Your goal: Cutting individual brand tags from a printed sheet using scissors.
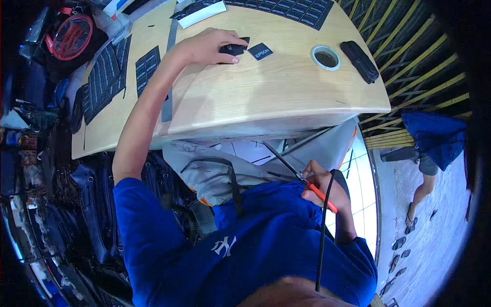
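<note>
My left hand (212, 47) reaches over the wooden table, its fingers closed around small black labels (234, 49) with pale print. A loose square black label (261, 51) lies just right of its fingertips. Low in front of my body, my right hand (325, 187) grips red-handled scissors (321, 196). Their long dark blades point up and left, below the table's front edge, and seem closed. Part of the handles is hidden by my fingers.
Sheets of black labels (107, 71) cover the table's left side, with more sheets (286, 11) at the far edge. A metal ruler (168, 105), a tape roll (326, 58) and a black pouch (359, 61) lie there too. A person (427, 169) stands at right, beyond the folding gate.
</note>
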